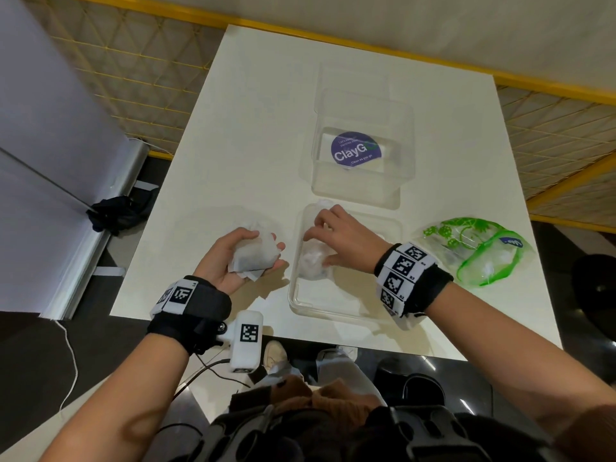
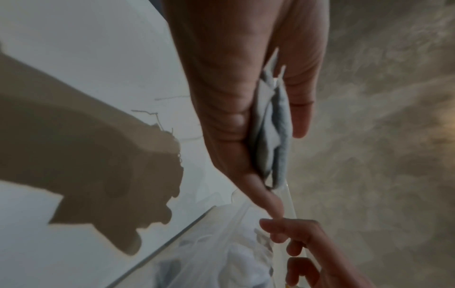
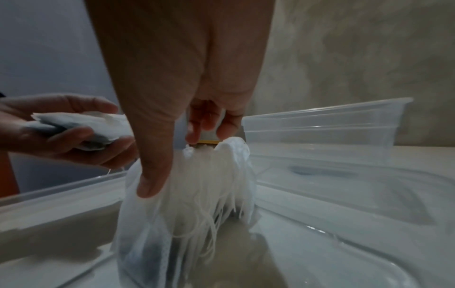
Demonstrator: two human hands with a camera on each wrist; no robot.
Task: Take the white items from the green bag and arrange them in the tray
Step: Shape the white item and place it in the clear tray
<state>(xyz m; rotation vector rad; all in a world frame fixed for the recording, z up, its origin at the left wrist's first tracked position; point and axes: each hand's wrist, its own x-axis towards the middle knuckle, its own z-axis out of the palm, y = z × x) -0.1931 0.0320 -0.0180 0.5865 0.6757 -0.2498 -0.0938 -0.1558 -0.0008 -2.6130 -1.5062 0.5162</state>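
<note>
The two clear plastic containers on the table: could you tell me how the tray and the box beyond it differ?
The tray is shallow, the box deep. The tray holds white sachets under the right hand; the box shows only a purple sticker. The tray sits nearest the person, the box farther away. Both are clear plastic on the white table.

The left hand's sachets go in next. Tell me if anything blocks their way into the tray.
Only the right hand is in the way: it is in the tray, holding a bunch of sachets at the far end. The left hand grips its own sachets just left of the tray. The near half of the tray is bare.
</note>
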